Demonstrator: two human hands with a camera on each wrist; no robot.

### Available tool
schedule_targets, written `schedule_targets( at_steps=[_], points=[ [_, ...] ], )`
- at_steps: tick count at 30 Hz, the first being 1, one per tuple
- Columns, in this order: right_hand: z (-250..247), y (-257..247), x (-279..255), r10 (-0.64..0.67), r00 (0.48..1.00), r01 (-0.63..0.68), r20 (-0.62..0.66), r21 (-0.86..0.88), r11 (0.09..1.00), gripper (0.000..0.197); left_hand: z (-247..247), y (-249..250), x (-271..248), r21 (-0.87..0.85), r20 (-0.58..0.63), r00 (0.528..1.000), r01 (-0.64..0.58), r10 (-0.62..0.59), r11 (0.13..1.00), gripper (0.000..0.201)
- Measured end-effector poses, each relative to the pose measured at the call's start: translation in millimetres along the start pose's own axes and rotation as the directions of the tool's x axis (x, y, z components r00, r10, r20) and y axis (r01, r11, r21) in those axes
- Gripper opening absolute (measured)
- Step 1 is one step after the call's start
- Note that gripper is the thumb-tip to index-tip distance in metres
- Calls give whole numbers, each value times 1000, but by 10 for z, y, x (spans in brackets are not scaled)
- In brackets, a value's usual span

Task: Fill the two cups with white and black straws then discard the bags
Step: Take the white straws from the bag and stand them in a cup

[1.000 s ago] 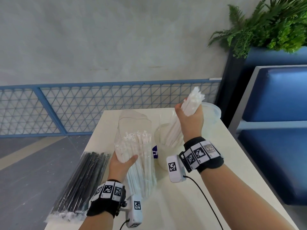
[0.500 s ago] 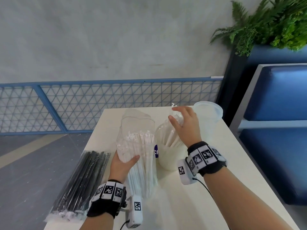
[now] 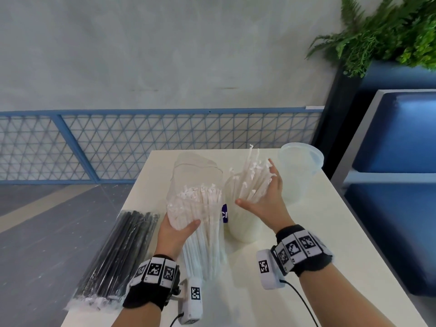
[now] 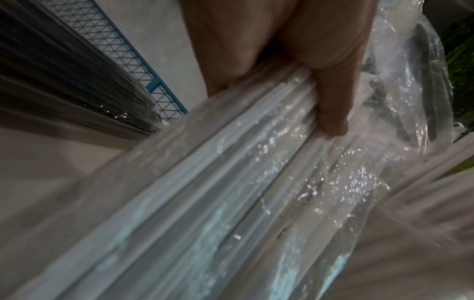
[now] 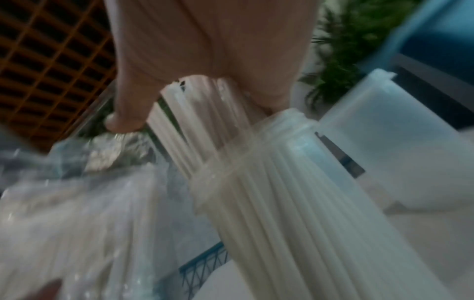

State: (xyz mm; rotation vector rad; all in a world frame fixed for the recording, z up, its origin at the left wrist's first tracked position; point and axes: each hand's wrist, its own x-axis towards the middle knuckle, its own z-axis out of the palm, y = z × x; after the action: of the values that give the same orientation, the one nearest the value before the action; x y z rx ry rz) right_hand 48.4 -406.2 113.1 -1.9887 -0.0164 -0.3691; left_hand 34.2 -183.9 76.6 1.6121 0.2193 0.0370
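Straws, white ones (image 3: 253, 182), stood fanned in the nearer cup (image 3: 243, 228) on the table (image 3: 330, 244) as the right hand (image 3: 264, 200) cradled them with fingers spread and thumb out, steadying rather than clasping; the left hand (image 3: 175, 232) gripped the open clear bag (image 3: 200, 208) upright just left of that cup, thumb and fingers wrapped round it, with many white straws left inside. By the look of it the job was under halfway: the first cup was only partly loaded; the second cup (image 3: 298, 173) stood empty at the far right; the pack of black straws (image 3: 118, 249) lay sealed at the table's left edge; neither bag had been discarded. The right wrist view was blurred, and whether the fingertips pressed the straws could not be told; a blue label (image 3: 224, 213) between bag and cup was mostly covered; no bin appeared in any view.
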Motion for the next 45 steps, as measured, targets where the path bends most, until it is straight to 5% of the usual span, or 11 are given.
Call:
schedule_targets(
  at_steps=[4,8,15,22,25,29,31,34,37,41,45],
  points=[
    [175,-1,175,32,999,-39,-40,-170,985,110,2,12,84,-23,-17,1000,-6,6,1000,45],
    [250,15,275,110,986,-141,-128,-268,953,61,0,24,65,-31,-6,1000,-15,14,999,42],
    [180,-137,297,54,985,-76,-165,-133,988,21,-23,-43,57,-28,20,1000,-13,13,1000,42],
    [119,-269,354,3,1000,-5,-12,-137,991,49,-45,-77,75,-46,31,999,-17,19,999,45],
    [71,-259,323,-99,990,88,-101,-103,991,58,-49,-86,83,-53,37,999,-16,18,998,45],
    [88,-197,290,-48,990,75,131,-211,975,42,-49,-103,82,-46,55,998,-30,33,998,47],
    [113,-194,253,-117,993,115,4,-199,973,34,-52,-99,73,-50,65,997,-35,38,998,48],
    [160,-406,108,-348,901,324,-258,-133,937,19,-71,-109,65,-69,62,997,-47,51,997,46],
    [314,-597,-66,-447,890,439,-90,-92,894,15,-72,-108,74,-67,66,994,-86,91,994,44],
    [553,-542,-160,-296,940,331,171,-246,911,31,-78,-119,93,-74,118,988,-90,98,993,49],
    [611,-433,-189,-92,958,156,271,-228,961,47,-117,-141,89,-104,156,981,-97,112,990,51]
  ],
)
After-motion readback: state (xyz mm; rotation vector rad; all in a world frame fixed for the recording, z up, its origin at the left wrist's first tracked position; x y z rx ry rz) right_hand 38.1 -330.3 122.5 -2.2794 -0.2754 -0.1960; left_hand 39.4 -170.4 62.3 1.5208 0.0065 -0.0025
